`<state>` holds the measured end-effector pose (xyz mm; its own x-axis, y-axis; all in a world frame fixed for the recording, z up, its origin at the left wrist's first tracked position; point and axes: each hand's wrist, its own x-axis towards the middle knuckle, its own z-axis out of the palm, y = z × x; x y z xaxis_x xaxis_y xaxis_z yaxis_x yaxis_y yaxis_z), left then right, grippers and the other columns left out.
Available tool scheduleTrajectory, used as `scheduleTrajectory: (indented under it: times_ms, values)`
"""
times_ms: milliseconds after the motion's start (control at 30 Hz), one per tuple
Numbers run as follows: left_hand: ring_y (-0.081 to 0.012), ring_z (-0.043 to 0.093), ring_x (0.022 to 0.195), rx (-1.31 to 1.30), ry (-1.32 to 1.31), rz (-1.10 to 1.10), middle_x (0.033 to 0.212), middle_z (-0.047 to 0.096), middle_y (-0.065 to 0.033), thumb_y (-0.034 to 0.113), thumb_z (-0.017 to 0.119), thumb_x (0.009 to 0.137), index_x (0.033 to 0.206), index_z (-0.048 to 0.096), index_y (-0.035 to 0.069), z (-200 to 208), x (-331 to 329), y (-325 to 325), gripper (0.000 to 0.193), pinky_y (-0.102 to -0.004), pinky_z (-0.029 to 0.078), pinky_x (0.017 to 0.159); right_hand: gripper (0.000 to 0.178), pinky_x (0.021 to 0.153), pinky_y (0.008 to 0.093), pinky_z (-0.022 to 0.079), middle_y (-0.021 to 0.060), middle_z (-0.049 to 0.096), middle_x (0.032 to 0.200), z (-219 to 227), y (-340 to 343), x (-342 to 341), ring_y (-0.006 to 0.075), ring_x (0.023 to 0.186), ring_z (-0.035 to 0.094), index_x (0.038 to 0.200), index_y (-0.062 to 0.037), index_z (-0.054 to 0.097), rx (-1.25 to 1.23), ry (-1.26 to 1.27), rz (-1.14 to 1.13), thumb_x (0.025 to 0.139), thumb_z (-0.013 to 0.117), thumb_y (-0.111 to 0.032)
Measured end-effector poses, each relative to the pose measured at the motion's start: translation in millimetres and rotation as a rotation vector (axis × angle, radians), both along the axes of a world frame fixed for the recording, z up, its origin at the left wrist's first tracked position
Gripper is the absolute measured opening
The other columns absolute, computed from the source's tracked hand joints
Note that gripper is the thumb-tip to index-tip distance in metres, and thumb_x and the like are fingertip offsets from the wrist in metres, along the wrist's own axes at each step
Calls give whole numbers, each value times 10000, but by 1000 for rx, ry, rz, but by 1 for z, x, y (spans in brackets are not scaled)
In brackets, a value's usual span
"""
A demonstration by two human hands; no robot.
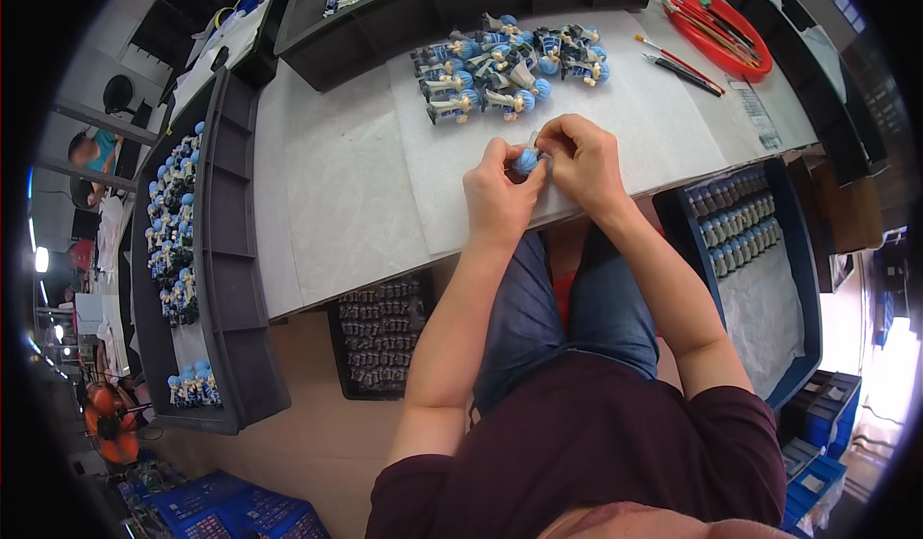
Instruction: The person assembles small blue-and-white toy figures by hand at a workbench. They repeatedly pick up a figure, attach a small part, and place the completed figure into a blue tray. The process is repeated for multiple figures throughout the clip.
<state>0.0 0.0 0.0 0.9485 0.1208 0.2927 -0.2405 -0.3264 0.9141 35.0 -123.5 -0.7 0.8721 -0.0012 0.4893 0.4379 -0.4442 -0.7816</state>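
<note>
Close to the table's front edge, my left hand (500,191) pinches a small figurine (526,161) by its light-blue head. My right hand (583,162) is closed at the figurine's other side, thumb and fingertips pressed on its pale part. Those fingertips hide most of its body, and I cannot make out whether a separate small piece is between them. Just beyond my hands lies a cluster of similar figurines (500,66) with blue heads and white and dark-blue bodies, heaped on a white sheet (423,169).
A red oval tray (716,25) holds brushes at the far right, with a black-handled tool (685,75) beside it. Dark crates stand at the left (231,250) and back (461,15). A blue crate (808,279) with rows of figurines sits low right; another tray (385,337) is below the table.
</note>
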Motion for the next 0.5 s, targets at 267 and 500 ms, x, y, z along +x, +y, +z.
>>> scheduleTrajectory:
  times_ms: [267, 500]
  values:
    - [-71, 569, 683, -64, 34, 4, 763, 636, -97, 53, 726, 713, 795, 540, -46, 0, -3, 4, 226, -219, 490, 622, 71, 589, 301, 469, 128, 616, 712, 3, 6, -9, 214, 653, 608, 751, 14, 605, 44, -27, -5, 699, 591, 59]
    - [-77, 576, 759, -113, 35, -55, 847, 633, -99, 29, 709, 726, 833, 536, -31, 0, -3, 1, 212, -224, 497, 683, 47, 610, 341, 464, 138, 605, 723, 0, -21, 25, 277, 651, 595, 742, 6, 601, -14, -107, -167, 700, 597, 29]
